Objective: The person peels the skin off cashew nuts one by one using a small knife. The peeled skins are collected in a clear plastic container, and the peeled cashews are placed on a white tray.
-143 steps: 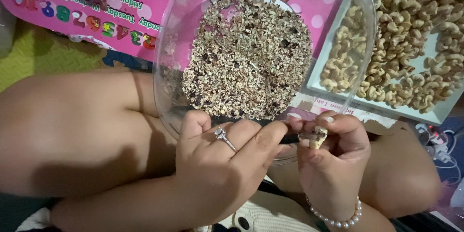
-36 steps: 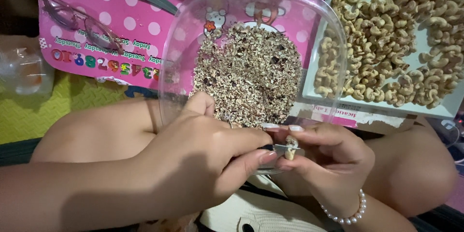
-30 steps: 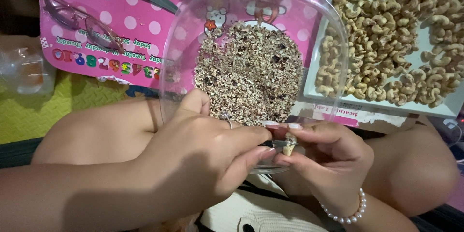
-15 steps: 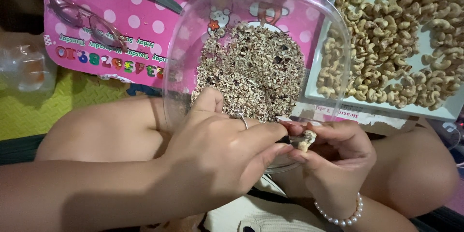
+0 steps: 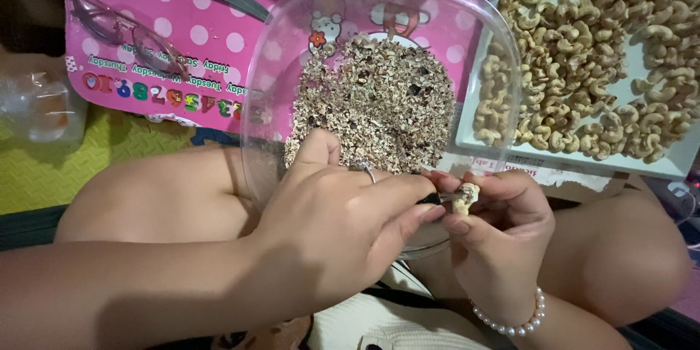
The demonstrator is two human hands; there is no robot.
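Note:
My left hand [image 5: 343, 226], a ring on one finger, is closed around a small dark-handled tool [image 5: 436, 197] whose metal tip touches a pale cashew nut [image 5: 465, 198]. My right hand [image 5: 503, 240], with a pearl bracelet at the wrist, pinches that nut between thumb and fingers. Both hands meet over the near rim of a clear plastic bowl [image 5: 255, 102] resting on my legs. The bowl holds a heap of brown nut skins [image 5: 379, 102].
A white tray [image 5: 554, 164] with several peeled cashews [image 5: 583, 51] lies at the right. A pink dotted board [image 5: 146, 0] with a pair of glasses [image 5: 124, 33] on it lies behind the bowl. A clear plastic container [image 5: 36, 106] sits on a green mat [image 5: 124, 146].
The nut has been turned between my right fingers and the tool's tip has shifted on it. The view has swung slightly, and both hands stay at the bowl's near rim.

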